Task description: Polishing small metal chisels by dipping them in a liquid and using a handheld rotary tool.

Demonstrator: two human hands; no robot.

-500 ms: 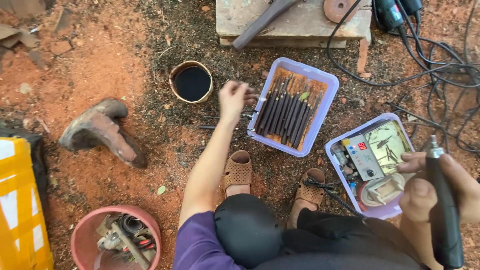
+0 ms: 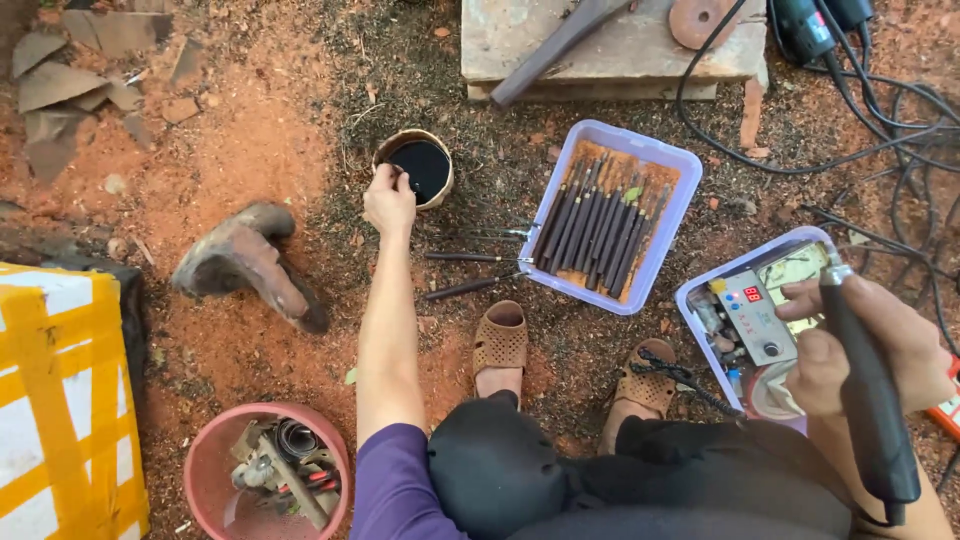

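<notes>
1. On red, gritty ground (image 2: 250, 150), seen from above, a crouching person's knees and two brown sandals (image 2: 500, 345) are shown at the bottom of the frame.
2. A lilac tray (image 2: 680, 215) filled with dark, slender hand tools (image 2: 600, 225) is set ahead of the feet; three more such tools (image 2: 470, 258) are laid loose on the dirt to its left, between the tray and the outstretched left arm.
3. A second lilac tray (image 2: 700, 290) holding a small grey control box (image 2: 750, 315) is placed to the right, under the right hand.
4. A stone slab (image 2: 620, 45), tangled black cables (image 2: 860, 130), a curved piece of wood (image 2: 250, 265), a pink bucket (image 2: 205, 470) of parts and a yellow-and-white box (image 2: 60, 400) are spread around.
5. The left hand (image 2: 390, 200) is extended to a small round cup (image 2: 418, 165) of black liquid; the fingertips are pinched together at the cup's near rim, and whether anything is held cannot be told.
6. The right hand (image 2: 860, 345) is wrapped firmly around a black pen-shaped power tool (image 2: 865, 400), its tip pointed towards the control box.
</notes>
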